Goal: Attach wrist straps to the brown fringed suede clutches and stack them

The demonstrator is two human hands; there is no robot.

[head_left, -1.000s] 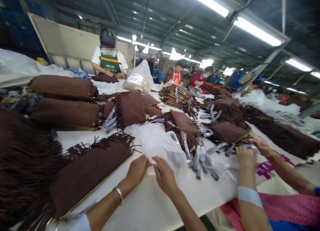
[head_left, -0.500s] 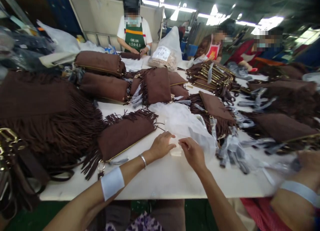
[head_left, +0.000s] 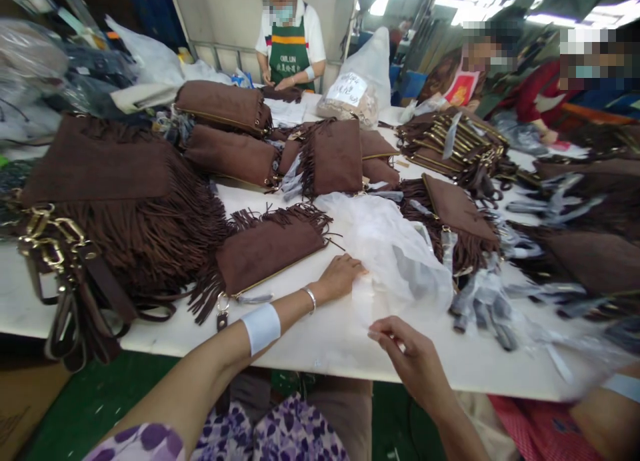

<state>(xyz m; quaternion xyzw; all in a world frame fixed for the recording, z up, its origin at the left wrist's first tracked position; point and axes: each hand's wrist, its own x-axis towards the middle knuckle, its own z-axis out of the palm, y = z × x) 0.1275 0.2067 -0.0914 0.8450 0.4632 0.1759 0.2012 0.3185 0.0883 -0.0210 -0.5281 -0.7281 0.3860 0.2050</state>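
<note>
My left hand (head_left: 343, 276) has its fingers pressed together at the near left edge of a heap of thin, see-through white sheeting (head_left: 395, 238). What its fingertips hold is hidden. Closer to me, my right hand (head_left: 407, 351) makes a pinch with thumb and forefinger, just above the white table (head_left: 310, 341). A faint see-through strip may run between the two hands, too blurred to make out. Left of my left hand lies a brown fringed pouch (head_left: 273, 251) with a gold zip along its near side and a ring with a strap tab at its left corner.
A big pile of fringed brown bags (head_left: 105, 161) with gold clasps and straps fills the left. More brown pouches (head_left: 337, 158) lie ahead and to the right, beside plastic-wrapped straps (head_left: 485, 301). Several co-workers surround the table; one arm (head_left: 610, 408) reaches in at right.
My right hand has moved toward me and away from my left hand, which stays by the white sheeting. The whole view has shifted, bringing more of the left pile into sight.
</note>
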